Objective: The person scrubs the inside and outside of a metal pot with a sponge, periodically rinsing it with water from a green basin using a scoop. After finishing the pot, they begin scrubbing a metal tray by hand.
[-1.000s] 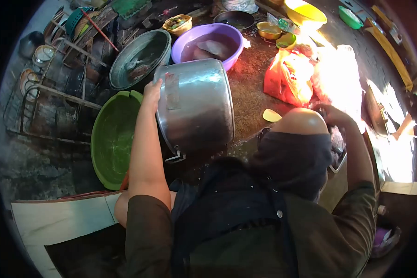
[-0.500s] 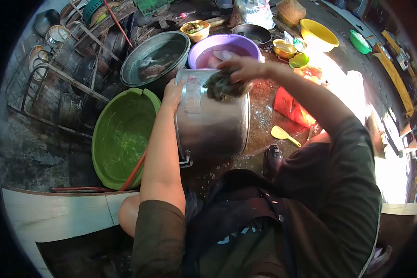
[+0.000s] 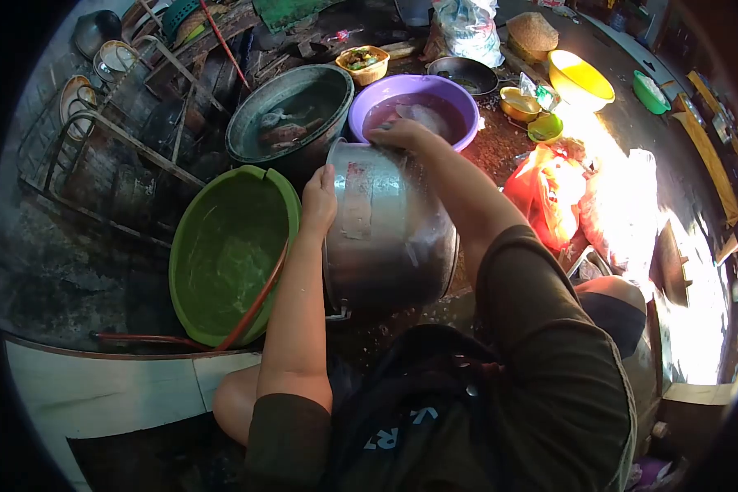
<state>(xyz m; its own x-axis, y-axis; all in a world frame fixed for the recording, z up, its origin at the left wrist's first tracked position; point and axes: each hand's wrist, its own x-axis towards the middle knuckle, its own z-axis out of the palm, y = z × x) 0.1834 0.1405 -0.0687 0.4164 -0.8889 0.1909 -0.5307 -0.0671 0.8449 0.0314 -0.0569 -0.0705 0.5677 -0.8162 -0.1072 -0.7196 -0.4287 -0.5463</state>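
Note:
A large metal pot (image 3: 389,238) lies on its side in front of me, its wall wet. My left hand (image 3: 319,201) grips the pot's rim at its left edge. Bent over the far side of the pot is my right hand (image 3: 398,135), near the purple basin; its fingertips and anything under them are hidden. Beyond the pot stands the purple basin (image 3: 470,111) with cloudy water and something pale in it. To the left are a green basin (image 3: 221,254) with water and a dark round tub (image 3: 238,131) holding water and submerged items.
A red hose (image 3: 262,299) crosses the green basin's edge. Metal racks (image 3: 139,148) stand at the left. At the right are a red plastic bag (image 3: 545,197), a yellow basin (image 3: 582,79) and a small green basin (image 3: 650,93). A black pan (image 3: 465,75) sits behind the purple basin.
My right hand has moved left and over the pot's far side; the dark scrubbing bundle it held is out of sight. The view has shifted, and the yellow scoop is no longer visible.

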